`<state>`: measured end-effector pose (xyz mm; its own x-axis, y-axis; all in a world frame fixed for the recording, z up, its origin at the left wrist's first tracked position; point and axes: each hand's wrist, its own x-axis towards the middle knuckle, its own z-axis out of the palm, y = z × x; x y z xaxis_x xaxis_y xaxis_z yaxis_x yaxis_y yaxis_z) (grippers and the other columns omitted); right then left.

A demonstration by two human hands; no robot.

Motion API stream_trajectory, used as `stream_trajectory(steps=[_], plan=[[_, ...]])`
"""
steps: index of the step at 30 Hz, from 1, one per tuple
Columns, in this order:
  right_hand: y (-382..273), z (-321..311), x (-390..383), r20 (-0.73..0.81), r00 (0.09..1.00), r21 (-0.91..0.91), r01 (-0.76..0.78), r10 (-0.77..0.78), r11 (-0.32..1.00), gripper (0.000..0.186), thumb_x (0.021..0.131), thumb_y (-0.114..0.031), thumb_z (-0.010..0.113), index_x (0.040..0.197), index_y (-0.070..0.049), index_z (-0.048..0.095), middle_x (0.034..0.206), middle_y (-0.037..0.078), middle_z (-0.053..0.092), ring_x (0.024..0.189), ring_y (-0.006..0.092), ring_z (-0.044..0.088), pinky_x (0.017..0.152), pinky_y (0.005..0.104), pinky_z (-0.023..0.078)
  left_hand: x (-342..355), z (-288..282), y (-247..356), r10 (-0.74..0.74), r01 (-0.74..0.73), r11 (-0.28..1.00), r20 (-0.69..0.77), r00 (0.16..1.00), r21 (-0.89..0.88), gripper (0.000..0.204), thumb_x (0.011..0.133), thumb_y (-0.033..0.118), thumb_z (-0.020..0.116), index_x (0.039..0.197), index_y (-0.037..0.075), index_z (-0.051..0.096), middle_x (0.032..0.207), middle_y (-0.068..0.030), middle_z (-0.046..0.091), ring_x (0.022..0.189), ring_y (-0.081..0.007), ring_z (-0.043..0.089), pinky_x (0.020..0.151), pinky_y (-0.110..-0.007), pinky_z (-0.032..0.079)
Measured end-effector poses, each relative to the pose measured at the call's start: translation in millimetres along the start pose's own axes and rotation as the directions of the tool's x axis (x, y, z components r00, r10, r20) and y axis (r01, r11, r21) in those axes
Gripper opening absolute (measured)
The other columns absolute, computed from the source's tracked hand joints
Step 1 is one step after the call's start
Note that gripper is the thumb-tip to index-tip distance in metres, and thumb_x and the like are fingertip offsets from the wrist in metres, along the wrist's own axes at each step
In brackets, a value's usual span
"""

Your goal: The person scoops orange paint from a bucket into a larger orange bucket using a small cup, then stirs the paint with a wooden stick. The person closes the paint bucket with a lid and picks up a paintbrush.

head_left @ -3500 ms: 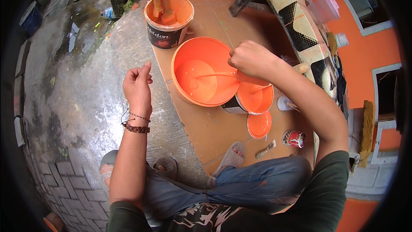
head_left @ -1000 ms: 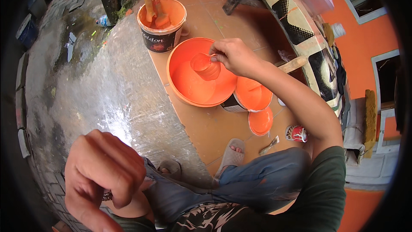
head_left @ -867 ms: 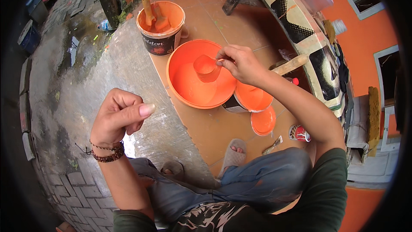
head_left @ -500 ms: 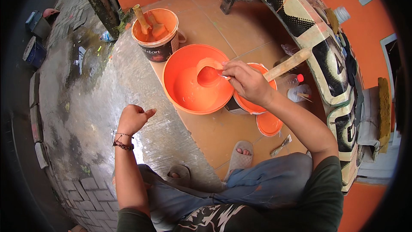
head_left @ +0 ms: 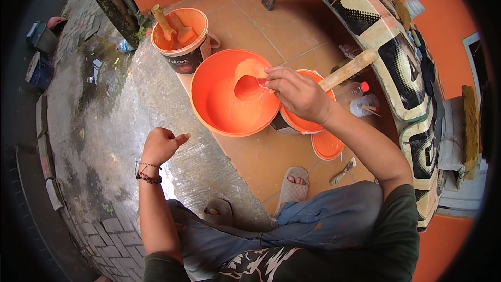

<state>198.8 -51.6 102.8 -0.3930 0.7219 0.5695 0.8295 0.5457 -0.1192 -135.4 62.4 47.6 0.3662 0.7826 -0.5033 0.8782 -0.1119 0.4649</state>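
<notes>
My right hand (head_left: 298,94) pinches the rim of a small plastic cup (head_left: 247,87) coated in orange paint. The cup hangs tilted over the wide orange basin (head_left: 202,105), which has orange paint in its bottom. Close by on the right, partly under my right hand, stands an open paint bucket (head_left: 311,125) with orange paint and a wooden stick (head_left: 348,70) across it. My left hand (head_left: 160,145) hovers over the grey concrete, its fingers curled in a loose fist, thumb out, nothing in it.
Behind the basin stands a dark-labelled bucket (head_left: 188,57) with paint brushes. An orange-smeared lid (head_left: 327,145), a scraper-like tool (head_left: 343,171) and a red-capped bottle (head_left: 350,91) lie on the tiles. A patterned bench (head_left: 386,36) borders the right side.
The view has shifted slightly, so the buckets and basin sit a little further left and higher. The cup stays in my right hand over the basin. My left hand keeps its curled pose.
</notes>
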Motion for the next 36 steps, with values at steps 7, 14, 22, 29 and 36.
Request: stream_trajectory(steps=[7, 14, 22, 29, 36], plan=[[2, -7, 21, 0.205, 0.972, -0.031, 0.124, -0.115, 0.992, 0.019, 0.076, -0.004, 0.063, 0.094, -0.001, 0.061, 0.095, 0.010, 0.061, 0.091, 0.0245, 0.062, 0.074, 0.0346, 0.050, 1, -1, -1, 0.015, -0.015, 0.999, -0.001, 1.000, 0.034, 0.049, 0.077, 0.043, 0.074, 0.068, -0.006, 0.069, 0.059, -0.0212, 0.061, 0.056, -0.0308, 0.061, 0.059, -0.039, 0.050], [-6, 25, 81, 0.576, 0.788, -0.113, 0.340, -0.217, 0.934, 0.008, 0.075, -0.008, 0.061, 0.082, -0.005, 0.065, 0.085, 0.004, 0.059, 0.085, 0.0197, 0.053, 0.079, 0.0320, 0.042, -1, -16, 13, 0.020, -0.019, 1.000, -0.059, 0.998, 0.007, 0.050, 0.078, 0.043, 0.073, 0.070, -0.006, 0.069, 0.066, -0.0231, 0.064, 0.064, -0.0347, 0.065, 0.065, -0.041, 0.052], [-23, 60, 125, 0.810, 0.582, -0.215, 0.414, -0.076, 0.884, 0.014, 0.073, -0.011, 0.060, 0.060, -0.008, 0.066, 0.078, 0.003, 0.061, 0.082, 0.0197, 0.054, 0.082, 0.0317, 0.042, -6, -28, 8, 0.012, -0.015, 1.000, -0.091, 0.996, -0.026, 0.050, 0.077, 0.043, 0.073, 0.073, -0.006, 0.070, 0.073, -0.0248, 0.066, 0.071, -0.0361, 0.067, 0.068, -0.042, 0.052], [-29, 70, 130, 0.858, 0.514, -0.243, 0.422, -0.010, 0.873, 0.014, 0.073, -0.013, 0.060, 0.061, -0.006, 0.066, 0.075, 0.006, 0.064, 0.081, 0.0205, 0.057, 0.081, 0.0335, 0.043, -12, -36, 0, -0.006, 0.003, 0.999, -0.069, 0.998, -0.034, 0.051, 0.077, 0.044, 0.074, 0.071, -0.007, 0.068, 0.072, -0.0251, 0.065, 0.071, -0.0369, 0.066, 0.068, -0.042, 0.052], [-38, 73, 141, 0.875, 0.484, -0.279, 0.488, 0.010, 0.827, 0.016, 0.075, -0.014, 0.059, 0.062, -0.009, 0.066, 0.064, 0.006, 0.063, 0.070, 0.0203, 0.060, 0.073, 0.0317, 0.043, -10, -37, -8, 0.004, -0.008, 0.999, -0.083, 0.997, -0.046, 0.051, 0.077, 0.044, 0.074, 0.070, -0.006, 0.068, 0.071, -0.0249, 0.065, 0.070, -0.0370, 0.066, 0.067, -0.042, 0.052]])
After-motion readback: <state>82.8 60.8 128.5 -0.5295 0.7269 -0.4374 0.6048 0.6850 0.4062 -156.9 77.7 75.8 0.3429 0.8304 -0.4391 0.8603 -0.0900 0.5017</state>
